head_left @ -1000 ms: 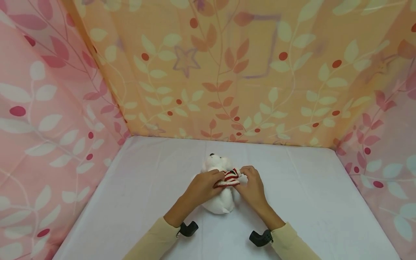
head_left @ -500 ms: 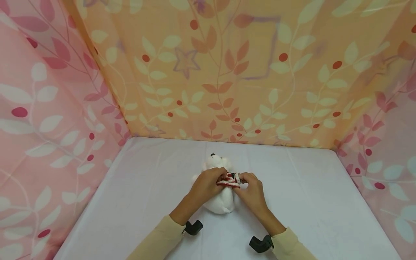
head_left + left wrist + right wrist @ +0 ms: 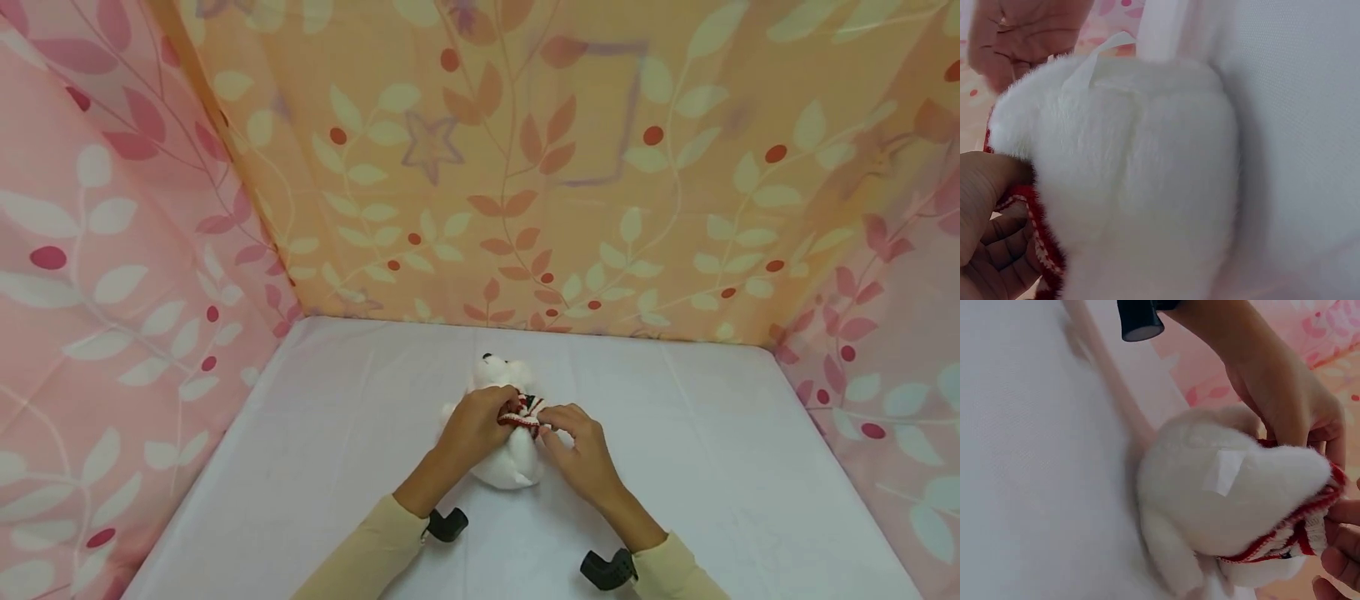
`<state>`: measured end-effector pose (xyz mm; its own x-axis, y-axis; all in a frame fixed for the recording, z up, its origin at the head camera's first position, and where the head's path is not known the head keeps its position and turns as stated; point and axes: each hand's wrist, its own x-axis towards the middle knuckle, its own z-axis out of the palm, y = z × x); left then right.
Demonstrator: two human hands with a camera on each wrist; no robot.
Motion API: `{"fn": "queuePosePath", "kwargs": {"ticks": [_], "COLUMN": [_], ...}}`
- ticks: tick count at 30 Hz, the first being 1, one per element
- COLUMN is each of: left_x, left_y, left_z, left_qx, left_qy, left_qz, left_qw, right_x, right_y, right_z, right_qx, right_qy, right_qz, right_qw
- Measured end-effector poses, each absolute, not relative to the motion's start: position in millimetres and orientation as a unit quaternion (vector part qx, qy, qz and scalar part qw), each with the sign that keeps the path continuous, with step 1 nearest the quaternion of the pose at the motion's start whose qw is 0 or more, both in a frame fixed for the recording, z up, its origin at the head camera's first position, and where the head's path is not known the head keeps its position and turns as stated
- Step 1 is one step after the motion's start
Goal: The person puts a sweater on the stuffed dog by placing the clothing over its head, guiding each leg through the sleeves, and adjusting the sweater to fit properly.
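Observation:
A white plush bear (image 3: 506, 473) with a dark nose lies on the table, seen from behind in both wrist views. A red-and-white striped knit sweater (image 3: 531, 406) sits bunched around its upper body. My left hand (image 3: 474, 425) grips the sweater's hem on the left, its thumb tucked between knit and fur in the left wrist view. At the other side, my right hand (image 3: 581, 450) pinches the sweater's edge, with curled fingers (image 3: 1341, 553) on the striped knit in the right wrist view. The left hand hides part of the bear's body.
A white cloth covers the table (image 3: 337, 417). Patterned curtains (image 3: 480, 167) enclose it at the back and both sides. Black wrist devices (image 3: 447, 526) hang below both sleeves. A white fabric tag (image 3: 1225, 472) sticks out of the plush.
My left hand has shifted slightly right and gathered the hem. My right hand has let its hold on the sweater's side slide lower, drawing that side down and bunching the stripes.

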<state>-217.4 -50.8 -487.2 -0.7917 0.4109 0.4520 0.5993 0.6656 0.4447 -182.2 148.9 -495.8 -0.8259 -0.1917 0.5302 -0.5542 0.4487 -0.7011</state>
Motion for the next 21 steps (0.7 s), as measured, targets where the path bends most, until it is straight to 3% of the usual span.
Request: {"fn": "queuePosePath", "kwargs": {"ticks": [8, 21], "left_x": [-215, -219], "left_y": [-55, -55], "left_z": [-487, -485], "left_qx": [-0.299, -0.32], "left_qy": [-0.887, -0.88], "left_qz": [-0.325, -0.334], "left_qw": [0.138, 0.105], "right_x": [-195, -218], "right_y": [164, 169], "right_z": [-499, -484], "right_qx": [0.159, 0.143], "right_qy": [-0.804, -0.851], "right_qz": [0.561, 0.504], "right_qw": [0.118, 0.018]}}
